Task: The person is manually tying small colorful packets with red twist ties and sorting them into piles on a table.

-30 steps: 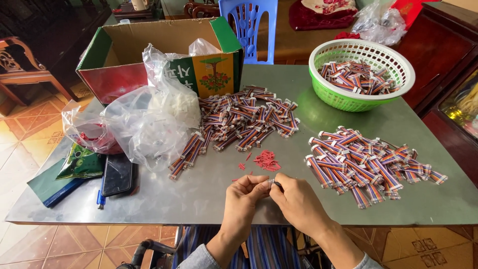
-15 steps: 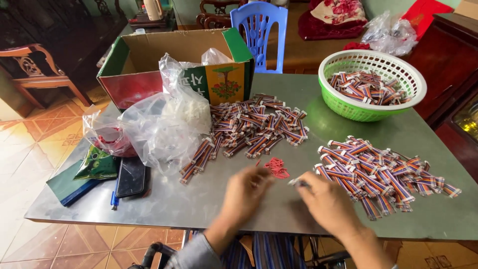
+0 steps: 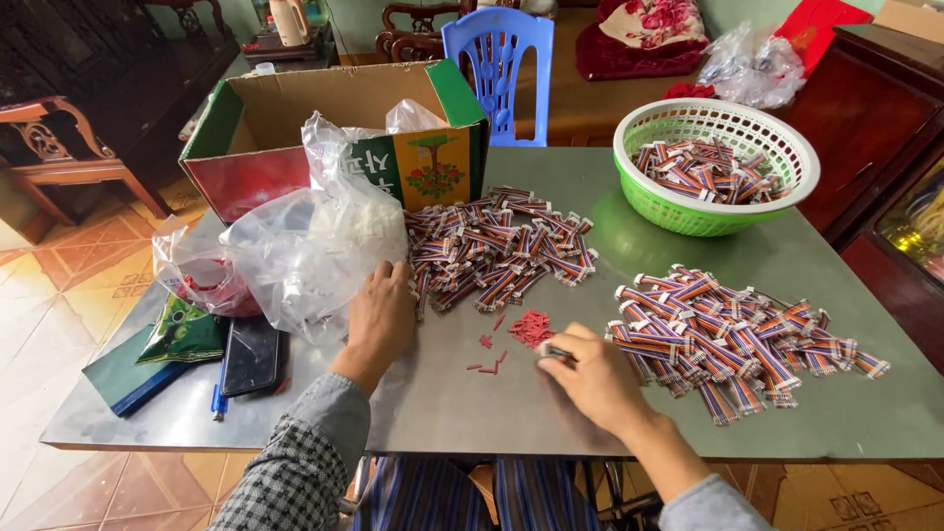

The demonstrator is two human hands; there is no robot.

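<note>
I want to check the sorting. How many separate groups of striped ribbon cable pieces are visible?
3: one pile mid-table beside the left hand, one pile by the right hand, one in the green basket. The cardboard box may hide more.

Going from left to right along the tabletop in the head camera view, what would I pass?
Dark green packet → black phone → clear plastic bag → left hand → small red pieces → right hand → right-hand pile of striped bundles.

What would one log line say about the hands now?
left hand: at middle wire pile | right hand: pinching small piece | red bits: between
</note>
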